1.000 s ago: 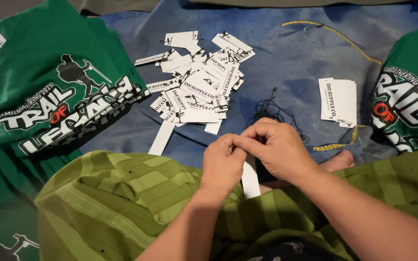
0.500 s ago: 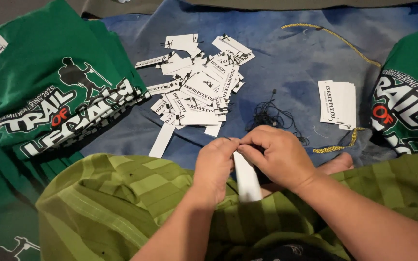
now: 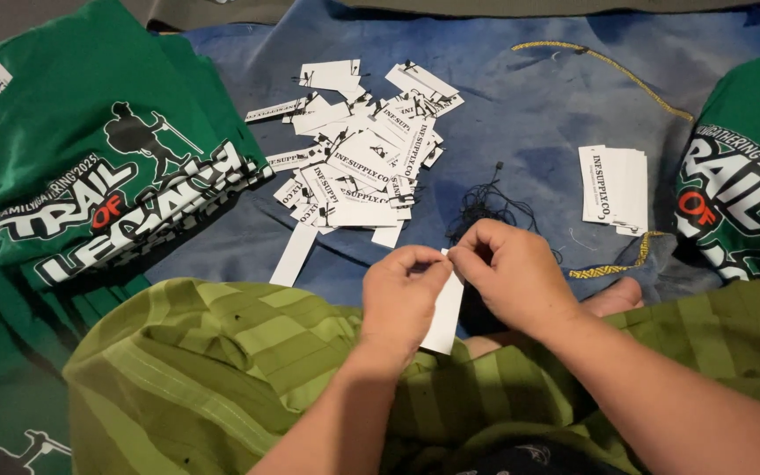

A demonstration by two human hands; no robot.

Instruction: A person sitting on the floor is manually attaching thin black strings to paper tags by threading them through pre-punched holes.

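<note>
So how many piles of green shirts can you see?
2. One pile of green shirts lies at the left of the blue cloth, the other at the right edge, cut off by the picture. More may be hidden beyond the edges.

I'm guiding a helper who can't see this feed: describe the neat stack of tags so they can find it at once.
Start at the blue cloth spread over the floor and go to its right side, beside the green printed shirt. There lies the small stack of white tags, squared up. Unlike the big loose heap of tags at the centre, it is tidy and has no black strings attached.
</note>
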